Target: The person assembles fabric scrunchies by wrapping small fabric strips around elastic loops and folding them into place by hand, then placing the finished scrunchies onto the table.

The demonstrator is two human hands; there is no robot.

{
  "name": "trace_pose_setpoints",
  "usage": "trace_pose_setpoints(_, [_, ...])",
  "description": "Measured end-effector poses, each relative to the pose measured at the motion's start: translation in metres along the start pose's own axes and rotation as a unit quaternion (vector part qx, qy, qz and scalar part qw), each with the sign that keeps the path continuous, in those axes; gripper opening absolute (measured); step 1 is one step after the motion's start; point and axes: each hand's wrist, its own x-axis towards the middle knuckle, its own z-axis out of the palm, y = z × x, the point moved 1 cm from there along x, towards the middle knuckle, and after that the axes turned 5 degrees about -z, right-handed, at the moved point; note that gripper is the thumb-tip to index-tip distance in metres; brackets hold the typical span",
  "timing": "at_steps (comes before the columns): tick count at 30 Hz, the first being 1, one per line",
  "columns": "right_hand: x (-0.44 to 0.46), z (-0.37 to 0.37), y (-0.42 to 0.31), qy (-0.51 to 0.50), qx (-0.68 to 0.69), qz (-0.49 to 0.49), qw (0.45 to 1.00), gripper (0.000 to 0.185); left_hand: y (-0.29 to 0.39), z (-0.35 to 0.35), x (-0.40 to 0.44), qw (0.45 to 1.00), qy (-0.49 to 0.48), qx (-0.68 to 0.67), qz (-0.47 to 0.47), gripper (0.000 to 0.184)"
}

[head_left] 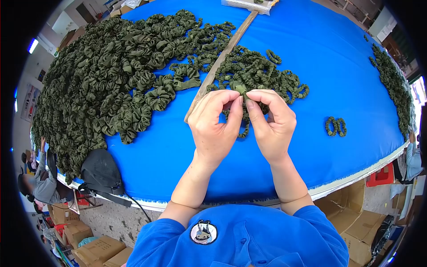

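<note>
My left hand point(215, 116) and my right hand point(272, 122) meet over the blue table, thumbs and forefingers pinched on one dark green scrunchie point(240, 89). A flat bit of its fabric shows between my fingertips, while the rest of it hangs behind my hands and is partly hidden. Just beyond my hands lies a heap of thin dark green scrunchies point(262, 71). To the left spreads a much larger pile of fuller scrunchies point(120, 71) in the same green.
A wooden strip point(221, 63) divides the two heaps. Two small scrunchies point(335, 127) lie at the right, and another pile point(391, 84) lines the far right edge. A black bag point(101, 171) sits at the left edge. Cardboard boxes point(100, 250) stand below; a person point(46, 184) is at far left.
</note>
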Motion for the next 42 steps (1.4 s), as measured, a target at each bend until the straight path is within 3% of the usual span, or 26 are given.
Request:
trace_pose_setpoints(4, [0.0,0.004,-0.001,0.002,-0.015,-0.068,0.998,0.018,0.0,-0.001,-0.001,0.999,0.004,0.036,0.016,0.015])
trace_pose_setpoints(20, [-0.001,-0.001,-0.003,-0.001,-0.031,-0.075,0.997,0.016,0.001,-0.001,0.003,0.996,-0.02,0.027,0.077,0.018])
trace_pose_setpoints(25, [-0.001,0.0,-0.001,0.003,-0.06,-0.1,0.993,0.018,-0.002,0.003,-0.001,0.999,-0.043,-0.016,0.017,0.015])
trace_pose_setpoints(27, [0.0,0.0,-0.001,0.01,-0.051,-0.107,0.993,0.019,-0.001,0.006,-0.004,0.981,-0.037,-0.162,-0.103,0.012])
trace_pose_setpoints(29, [0.0,0.0,-0.001,0.017,-0.042,-0.112,0.993,0.02,-0.001,0.008,-0.008,0.927,-0.032,-0.301,-0.219,0.008])
trace_pose_setpoints(42, [-0.002,-0.001,-0.005,0.015,-0.072,-0.166,0.983,0.021,-0.002,0.007,-0.012,0.843,-0.06,-0.454,-0.283,0.01])
